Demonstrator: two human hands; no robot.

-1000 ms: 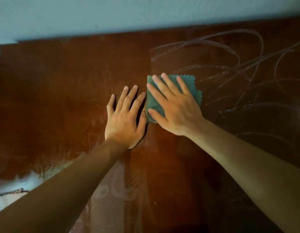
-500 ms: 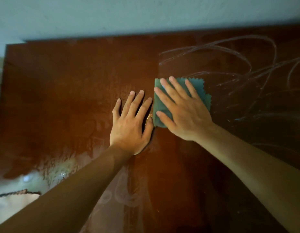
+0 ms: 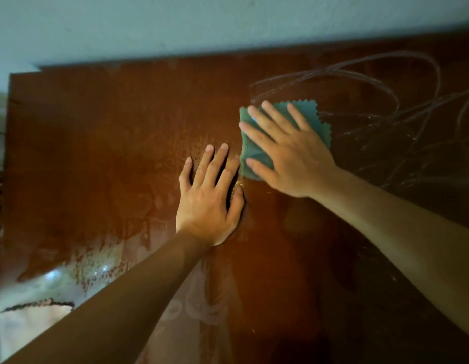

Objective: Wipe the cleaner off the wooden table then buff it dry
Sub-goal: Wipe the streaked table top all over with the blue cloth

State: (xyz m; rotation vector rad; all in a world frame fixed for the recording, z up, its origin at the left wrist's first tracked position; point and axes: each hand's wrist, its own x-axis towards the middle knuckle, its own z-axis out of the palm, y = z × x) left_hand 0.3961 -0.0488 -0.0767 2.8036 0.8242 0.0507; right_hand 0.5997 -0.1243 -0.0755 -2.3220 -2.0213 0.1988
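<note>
A dark reddish wooden table fills the view. Thin whitish lines of cleaner loop across its far right part. A green cloth with a zigzag edge lies flat near the table's middle. My right hand presses on it with straight, spread fingers. My left hand lies flat on the bare wood just left of the cloth, fingers straight. The left half of the table looks smeared and damp.
A pale wall runs along the table's far edge. A light cloth with a dark jagged edge lies at the near left corner, beside a pale glare patch on the wood. The table's left edge is in view.
My right hand and the green cloth have slid a little away from me, ahead of my left hand. The view has shifted, so the table sits lower in the frame.
</note>
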